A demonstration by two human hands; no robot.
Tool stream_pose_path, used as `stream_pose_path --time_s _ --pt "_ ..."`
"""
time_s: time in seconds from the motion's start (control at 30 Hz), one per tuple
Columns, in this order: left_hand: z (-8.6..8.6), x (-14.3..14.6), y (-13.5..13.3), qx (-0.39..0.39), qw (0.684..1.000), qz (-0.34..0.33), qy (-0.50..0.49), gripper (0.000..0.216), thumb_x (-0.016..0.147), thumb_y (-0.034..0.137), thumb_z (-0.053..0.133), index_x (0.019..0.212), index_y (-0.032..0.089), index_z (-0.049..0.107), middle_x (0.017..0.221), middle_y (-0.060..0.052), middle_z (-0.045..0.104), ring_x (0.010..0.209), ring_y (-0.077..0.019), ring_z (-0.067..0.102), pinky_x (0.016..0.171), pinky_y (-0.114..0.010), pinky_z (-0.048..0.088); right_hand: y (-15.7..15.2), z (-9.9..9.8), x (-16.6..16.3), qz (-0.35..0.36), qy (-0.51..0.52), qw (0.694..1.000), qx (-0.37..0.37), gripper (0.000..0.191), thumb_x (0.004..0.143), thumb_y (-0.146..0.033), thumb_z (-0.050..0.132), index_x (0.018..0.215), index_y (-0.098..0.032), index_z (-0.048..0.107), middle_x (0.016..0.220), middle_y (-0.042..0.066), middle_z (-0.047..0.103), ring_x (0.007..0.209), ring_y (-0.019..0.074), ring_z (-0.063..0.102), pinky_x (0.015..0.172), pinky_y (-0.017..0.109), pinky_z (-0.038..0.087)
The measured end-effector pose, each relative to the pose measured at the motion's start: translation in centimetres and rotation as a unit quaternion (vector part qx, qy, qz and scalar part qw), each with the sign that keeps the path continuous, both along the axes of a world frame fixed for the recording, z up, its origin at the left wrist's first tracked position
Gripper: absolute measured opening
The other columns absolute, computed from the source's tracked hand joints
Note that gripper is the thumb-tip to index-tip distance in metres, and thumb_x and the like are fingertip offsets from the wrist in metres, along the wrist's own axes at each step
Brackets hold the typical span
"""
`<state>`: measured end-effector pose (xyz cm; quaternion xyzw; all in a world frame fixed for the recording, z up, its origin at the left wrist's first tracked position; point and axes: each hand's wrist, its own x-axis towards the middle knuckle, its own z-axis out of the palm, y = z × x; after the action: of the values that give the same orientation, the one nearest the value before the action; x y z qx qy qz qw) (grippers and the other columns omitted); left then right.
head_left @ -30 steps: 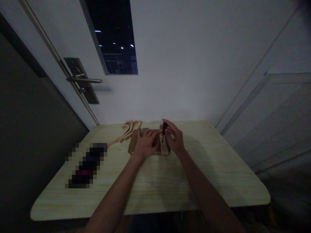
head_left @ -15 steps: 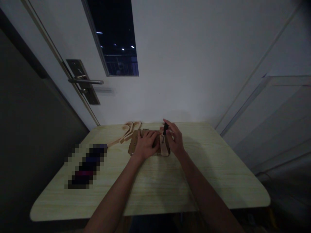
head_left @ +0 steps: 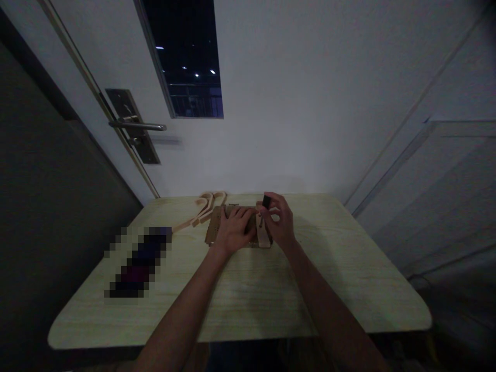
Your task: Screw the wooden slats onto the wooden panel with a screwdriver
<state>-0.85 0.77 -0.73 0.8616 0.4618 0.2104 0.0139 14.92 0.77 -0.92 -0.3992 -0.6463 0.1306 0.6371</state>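
We are pinching a small screwdriver (head_left: 266,201) by its black handle in our right hand (head_left: 279,223), fingers closed narrowly around it. Its long axis is standing nearly upright, tip pointing down onto a pale wooden strip (head_left: 263,237). The strip is running lengthwise toward us along the right edge of a brown wooden board (head_left: 214,227) at the far middle of the table (head_left: 248,294). We are pressing our left hand (head_left: 232,233) flat and spread on the board, just left of the screwdriver.
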Motion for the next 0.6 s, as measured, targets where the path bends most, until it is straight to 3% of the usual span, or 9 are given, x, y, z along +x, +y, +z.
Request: stream_pose_path --time_s 0.17,0.33,0.47,0.6 --pt "0.23 -0.06 -0.01 -0.008 1.000 0.002 0.003 0.039 0.089 0.036 0.048 0.127 0.028 0.047 0.135 -0.005 0.055 0.129 -0.0270 0.042 0.112 -0.066 0.009 -0.52 0.56 0.07 0.033 0.031 0.999 0.022 0.026 0.094 -0.039 0.047 0.113 -0.027 0.058 0.109 0.007 0.061 0.092 0.0166 0.063 0.070 0.030 0.057" --pt "0.16 -0.11 -0.04 0.001 1.000 0.000 -0.003 0.039 0.090 0.035 0.047 0.128 0.028 0.048 0.134 -0.005 0.056 0.128 -0.0269 0.044 0.112 -0.065 0.009 -0.62 0.63 0.06 0.049 0.060 0.997 0.017 0.023 0.093 -0.038 0.049 0.109 -0.025 0.057 0.097 0.006 0.066 0.085 0.0166 0.067 0.075 0.034 0.058" --pt "-0.04 -0.14 0.00 0.006 1.000 0.000 -0.006 0.040 0.090 0.035 0.046 0.129 0.028 0.047 0.134 -0.005 0.056 0.128 -0.0267 0.044 0.113 -0.064 0.009 -0.43 0.59 -0.16 0.029 0.051 0.998 0.019 0.021 0.091 -0.034 0.054 0.110 -0.026 0.057 0.092 0.003 0.066 0.073 0.0134 0.065 0.065 0.029 0.057" --pt "0.00 -0.10 0.02 0.002 1.000 -0.001 -0.002 0.040 0.089 0.036 0.048 0.129 0.028 0.047 0.134 -0.006 0.055 0.128 -0.0275 0.044 0.112 -0.065 0.010 -0.17 0.44 -0.28 -0.022 0.023 0.999 0.030 0.024 0.086 -0.034 0.060 0.110 -0.028 0.058 0.096 0.003 0.061 0.079 0.0142 0.061 0.058 0.025 0.055"
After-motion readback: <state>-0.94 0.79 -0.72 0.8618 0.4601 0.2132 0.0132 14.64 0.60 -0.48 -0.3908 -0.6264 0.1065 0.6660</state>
